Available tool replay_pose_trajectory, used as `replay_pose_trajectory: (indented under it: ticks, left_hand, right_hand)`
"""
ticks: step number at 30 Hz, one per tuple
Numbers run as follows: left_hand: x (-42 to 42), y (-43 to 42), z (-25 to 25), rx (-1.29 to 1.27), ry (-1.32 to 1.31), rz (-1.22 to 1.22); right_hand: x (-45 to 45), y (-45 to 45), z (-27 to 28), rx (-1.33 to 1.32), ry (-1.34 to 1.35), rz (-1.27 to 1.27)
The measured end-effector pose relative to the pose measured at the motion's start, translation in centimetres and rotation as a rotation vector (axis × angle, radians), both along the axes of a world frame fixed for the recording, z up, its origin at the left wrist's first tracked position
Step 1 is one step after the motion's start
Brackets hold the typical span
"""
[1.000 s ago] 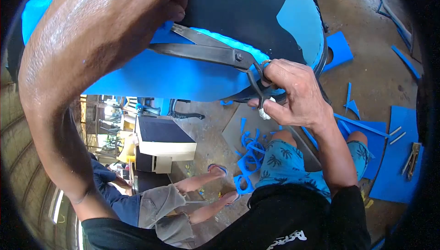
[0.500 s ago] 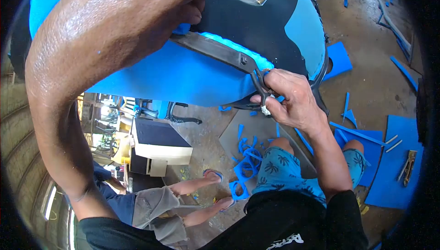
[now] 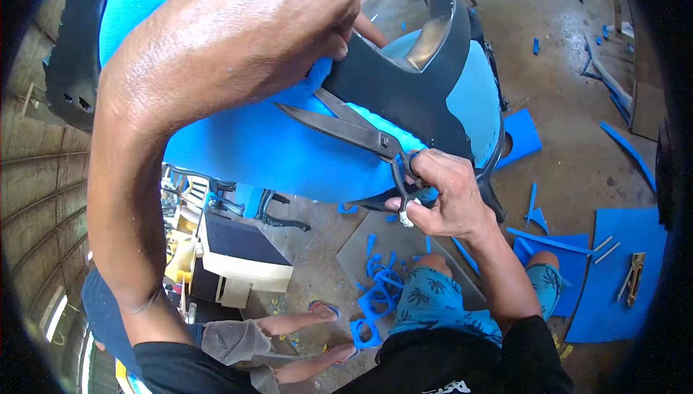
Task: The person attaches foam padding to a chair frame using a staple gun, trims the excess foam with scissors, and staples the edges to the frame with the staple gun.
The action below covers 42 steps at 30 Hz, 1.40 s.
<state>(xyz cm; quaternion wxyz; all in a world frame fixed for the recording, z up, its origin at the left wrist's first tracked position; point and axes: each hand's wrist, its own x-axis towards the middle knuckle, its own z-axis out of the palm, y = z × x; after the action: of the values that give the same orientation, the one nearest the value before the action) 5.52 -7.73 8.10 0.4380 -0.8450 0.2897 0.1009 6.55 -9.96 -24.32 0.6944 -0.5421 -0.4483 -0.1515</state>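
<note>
Scissors (image 3: 350, 129) fill the curled right grip (image 3: 453, 195), left grip (image 3: 325, 4) pinching foam (image 3: 267, 152) partly behind its forearm (image 3: 180, 80), blue offcuts (image 3: 552, 242) below.

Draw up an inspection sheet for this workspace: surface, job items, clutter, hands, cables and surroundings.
Surface: black covering beside blue foam; brown floor below.
Job items: large shears, blades apart at the foam's edge.
Clutter: blue strips and other offcuts on the floor; a metal tool on a flat blue sheet.
Left hand: at the foam's edge; fingers partly hidden, grip unclear.
Right hand: gripping the shears' handles.
Cables: nothing seen that is clearly a cable.
Surroundings: another person's legs in sandals; a cabinet with a dark top.
</note>
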Motion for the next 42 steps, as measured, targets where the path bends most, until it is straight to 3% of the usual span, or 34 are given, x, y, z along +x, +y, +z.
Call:
replay_pose_trajectory:
  ticks: [5, 8, 11, 13, 20, 23, 42]
  left_hand:
    - [1.0, 1.3, 0.8, -0.209, 0.115, 0.084]
    - [0.8, 0.7, 1.0, -0.043, 0.076, 0.04]
    - [0.5, 0.7, 0.9, -0.063, 0.074, 0.118]
    - [0.3, 1.7, 0.4, -0.046, -0.013, -0.083]
    - [-0.3, 0.6, 1.3, -0.038, -0.115, -0.091]
    - [-0.8, -1.0, 2.0, -0.022, -0.159, 0.075]
    - [-1.0, -1.1, 4.0, -0.111, -0.104, 0.098]
  right_hand:
    - [-0.2, 0.5, 0.5, 0.034, 0.026, 0.027]
    - [-0.3, 1.0, 0.1, 0.057, 0.031, 0.034]
    - [-0.3, 0.8, 0.1, 0.027, 0.016, 0.031]
    - [-0.4, 0.9, 0.1, 0.044, 0.013, 0.03]
    - [-0.3, 1.6, -0.4, 0.1, -0.009, 0.028]
    - [-0.7, 0.9, 0.3, 0.071, 0.027, 0.023]
    - [-1.2, 1.7, 2.3, 0.131, 0.017, 0.029]
